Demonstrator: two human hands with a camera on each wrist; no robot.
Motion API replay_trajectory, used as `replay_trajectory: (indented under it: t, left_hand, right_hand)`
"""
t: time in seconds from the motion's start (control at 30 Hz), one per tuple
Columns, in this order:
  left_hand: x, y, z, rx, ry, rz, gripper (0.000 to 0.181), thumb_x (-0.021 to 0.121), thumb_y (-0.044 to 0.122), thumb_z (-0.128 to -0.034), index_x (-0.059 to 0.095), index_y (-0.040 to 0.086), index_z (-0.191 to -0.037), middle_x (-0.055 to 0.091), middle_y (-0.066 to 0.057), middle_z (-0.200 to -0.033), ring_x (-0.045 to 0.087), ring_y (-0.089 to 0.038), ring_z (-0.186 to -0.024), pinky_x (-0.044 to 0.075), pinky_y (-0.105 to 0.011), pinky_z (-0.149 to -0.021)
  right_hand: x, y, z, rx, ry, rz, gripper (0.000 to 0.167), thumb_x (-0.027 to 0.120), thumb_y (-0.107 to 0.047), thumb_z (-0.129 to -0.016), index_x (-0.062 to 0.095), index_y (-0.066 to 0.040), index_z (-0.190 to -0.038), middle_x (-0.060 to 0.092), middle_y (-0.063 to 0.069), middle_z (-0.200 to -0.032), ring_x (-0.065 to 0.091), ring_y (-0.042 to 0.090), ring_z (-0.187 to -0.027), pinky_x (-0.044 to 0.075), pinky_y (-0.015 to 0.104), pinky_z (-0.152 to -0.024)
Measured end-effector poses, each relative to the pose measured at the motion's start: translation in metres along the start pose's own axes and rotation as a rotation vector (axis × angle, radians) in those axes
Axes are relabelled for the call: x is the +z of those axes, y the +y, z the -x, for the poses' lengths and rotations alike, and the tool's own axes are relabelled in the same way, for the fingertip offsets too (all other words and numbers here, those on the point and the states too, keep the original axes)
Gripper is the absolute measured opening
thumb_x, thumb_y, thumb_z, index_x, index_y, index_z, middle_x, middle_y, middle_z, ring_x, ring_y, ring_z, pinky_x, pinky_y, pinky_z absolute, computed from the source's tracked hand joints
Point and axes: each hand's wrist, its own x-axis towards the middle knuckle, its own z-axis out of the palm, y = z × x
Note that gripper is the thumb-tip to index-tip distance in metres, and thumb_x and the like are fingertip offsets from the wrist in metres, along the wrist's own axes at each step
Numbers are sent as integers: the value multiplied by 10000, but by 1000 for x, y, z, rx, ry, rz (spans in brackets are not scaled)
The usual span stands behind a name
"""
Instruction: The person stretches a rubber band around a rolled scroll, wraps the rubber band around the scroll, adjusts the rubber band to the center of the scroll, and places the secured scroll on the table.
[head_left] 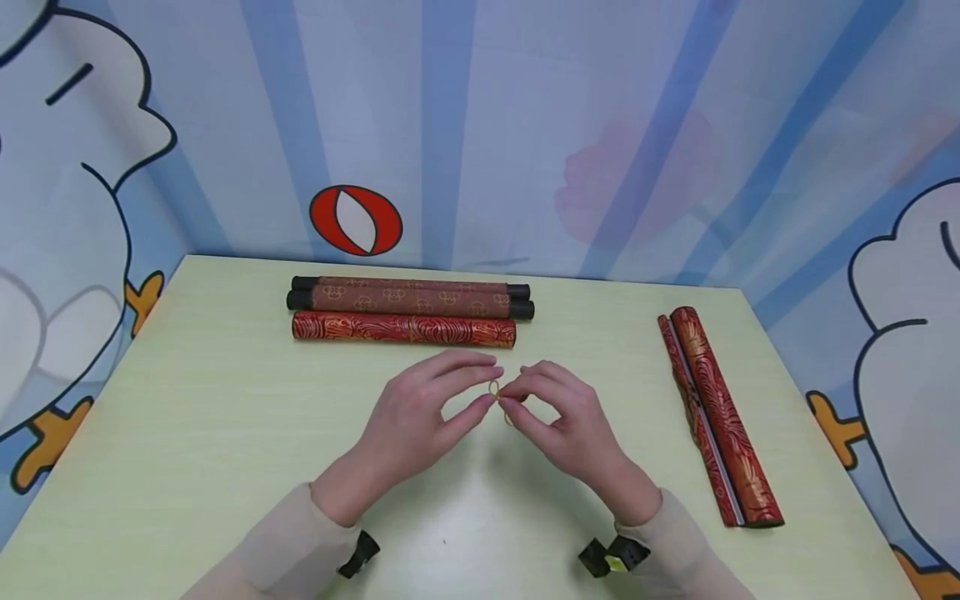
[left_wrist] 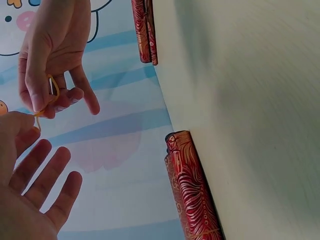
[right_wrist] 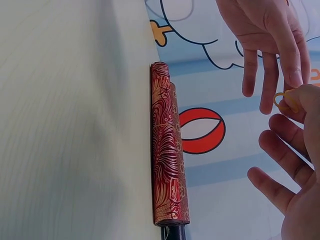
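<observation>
A thin yellow rubber band (head_left: 493, 387), twisted into small loops, is held between the two hands above the table. My left hand (head_left: 420, 408) pinches one side of it between thumb and index finger; the other fingers are spread in the left wrist view. My right hand (head_left: 562, 417) pinches the band from the other side, its thumb and index tips close to the left hand's. In the left wrist view, one loop of the rubber band (left_wrist: 56, 90) hangs by the right fingers. Fingertips partly hide where the strands cross.
Behind the hands lie a red-and-gold patterned roll (head_left: 405, 329) and two brown rolls (head_left: 412, 302) with black ends. To the right lie a thick red-and-gold roll (head_left: 727, 417) and a thinner red one (head_left: 697, 417) side by side. A cartoon-printed backdrop (head_left: 480, 125) stands behind the pale table (head_left: 225, 400).
</observation>
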Motion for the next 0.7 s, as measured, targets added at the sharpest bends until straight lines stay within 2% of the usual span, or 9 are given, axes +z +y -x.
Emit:
replay_trajectory:
  t: [0.07,0.13,0.23,0.4,0.53,0.7]
  left_hand:
    - [0,1,-1,-31,-9,23,279,842,171,-937,810,114,-1208,751,-34,-1287,725,-186,-1182,629,-364,-919]
    - [0,1,-1,-66,-22,48,227,841,166,-939,816,114,-1158,749,-35,-1280,721,-192,-1183,629,-365,-915]
    - [0,2,-2,-112,-36,81,131,840,152,-937,800,126,-1059,745,-36,-1253,713,-203,-1176,630,-373,-908]
    - [-1,1,-2,-146,-31,140,92,822,133,-943,750,155,-996,730,-18,-1181,692,-193,-1142,622,-396,-906]
    - [-2,1,-2,-149,-15,170,94,804,129,-958,745,166,-1022,720,15,-1115,683,-159,-1081,614,-384,-884]
    - [-3,1,-2,-163,-6,180,77,790,130,-971,748,161,-1028,722,32,-1055,684,-136,-1012,609,-376,-868]
  right_hand:
    - [0,-1,0,1,-1,-6,32,766,-131,-1003,793,-118,-1014,731,-16,-946,695,138,-895,589,332,-929]
    - [1,-1,0,-2,-1,-7,130,721,-223,-1049,790,-119,-1013,727,-14,-944,688,138,-890,587,311,-873]
    - [1,-1,0,-6,-1,-6,228,665,-304,-1080,787,-124,-1009,721,-18,-936,681,135,-882,574,273,-859]
    - [2,0,0,-2,-10,-7,126,722,-216,-1048,794,-113,-1054,733,-17,-936,685,132,-871,585,273,-799]
    - [2,1,2,10,-22,-12,160,745,-222,-1033,792,-98,-1123,758,-9,-960,706,137,-878,617,351,-767]
    - [3,2,3,40,-44,-20,230,815,-78,-948,780,-103,-1174,769,-5,-982,716,144,-889,623,374,-774]
